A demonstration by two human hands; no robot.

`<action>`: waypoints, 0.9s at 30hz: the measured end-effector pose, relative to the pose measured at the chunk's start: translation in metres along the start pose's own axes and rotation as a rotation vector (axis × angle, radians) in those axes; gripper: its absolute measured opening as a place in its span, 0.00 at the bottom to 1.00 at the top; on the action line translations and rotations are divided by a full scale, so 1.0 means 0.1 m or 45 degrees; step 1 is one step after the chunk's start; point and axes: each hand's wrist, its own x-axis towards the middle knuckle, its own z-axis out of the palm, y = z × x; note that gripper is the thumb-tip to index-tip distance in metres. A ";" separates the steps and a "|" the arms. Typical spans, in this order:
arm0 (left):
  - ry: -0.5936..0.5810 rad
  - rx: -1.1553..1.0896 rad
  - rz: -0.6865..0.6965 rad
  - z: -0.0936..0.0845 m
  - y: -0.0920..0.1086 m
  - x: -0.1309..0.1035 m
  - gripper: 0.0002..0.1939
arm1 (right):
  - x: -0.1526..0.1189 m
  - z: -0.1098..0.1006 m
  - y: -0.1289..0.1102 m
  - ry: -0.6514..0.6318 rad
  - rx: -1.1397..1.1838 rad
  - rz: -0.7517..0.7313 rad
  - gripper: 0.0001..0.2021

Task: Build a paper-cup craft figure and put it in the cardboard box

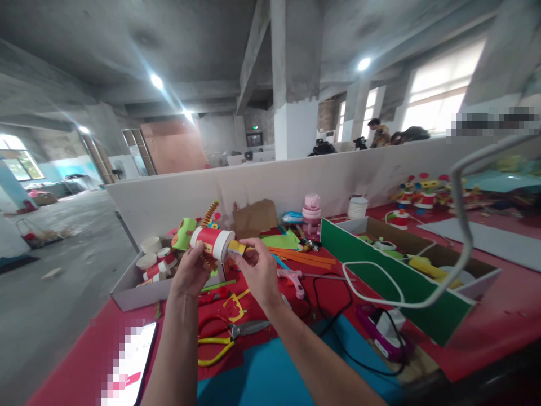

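Observation:
In the head view, my left hand (191, 270) is closed around a paper-cup figure (216, 243), white with a red band, tilted on its side. Spiral brown-and-yellow arms (210, 213) and a green piece (184, 234) stick out from it. My right hand (258, 270) pinches a small yellow piece (236, 247) at the cup's right end. Whether that piece is fixed to the cup I cannot tell. Below the hands lie scissors (234, 332) with red and yellow handles and yellow paper scraps (236, 307). A pink glue gun (293, 281) rests right of my right hand.
A box of paper cups (127, 293) stands left, a phone (133, 366) in front of it. Right are a green-sided box (393, 282), a bent white rod (460, 225) and a purple power strip (382, 332) with black cable. Blue sheets (262, 372) cover the front; a white partition (270, 189) stands behind.

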 end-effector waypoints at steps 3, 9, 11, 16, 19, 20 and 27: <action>0.000 0.027 0.023 0.02 -0.03 0.00 0.15 | 0.00 -0.02 0.02 0.017 0.050 0.034 0.14; 0.009 0.162 0.070 0.05 -0.13 0.02 0.22 | -0.03 -0.05 0.29 0.066 0.190 0.176 0.16; 0.028 0.263 0.052 0.04 -0.20 0.04 0.22 | -0.05 -0.06 0.45 0.060 0.308 0.263 0.17; 0.033 0.522 -0.051 0.01 -0.40 0.09 0.19 | -0.12 -0.17 0.86 0.008 0.418 0.390 0.18; -0.003 0.616 -0.060 0.00 -0.52 0.11 0.20 | -0.18 -0.25 1.05 -0.022 0.412 0.406 0.18; -0.012 0.643 -0.063 0.00 -0.56 0.11 0.21 | -0.20 -0.27 1.10 -0.027 0.407 0.409 0.17; -0.076 0.803 -0.054 0.00 -0.70 0.12 0.22 | -0.27 -0.32 1.36 -0.083 0.371 0.447 0.17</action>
